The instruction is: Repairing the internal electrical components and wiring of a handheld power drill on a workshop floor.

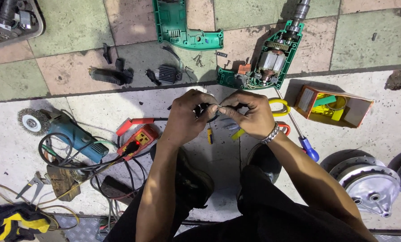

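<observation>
Presently both hands meet above the tiled floor [75,40], just below the opened green drill [265,60]: the left hand [187,117] and right hand [250,114] pinch a small dark round part [208,110] between fingertips. Step judged: fine manipulation of the part; next calls for steady grip. Its axis and heading cannot be told.

Two hands [189,114] [250,114], one grinder [70,134], two screwdrivers [299,134] [210,134]

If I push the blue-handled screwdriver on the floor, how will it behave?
The blue-handled screwdriver looks stiff, with a thin metal shaft. Its rounded handle would probably let it roll on the smooth tiles. It seems light, easy to slide.
</observation>
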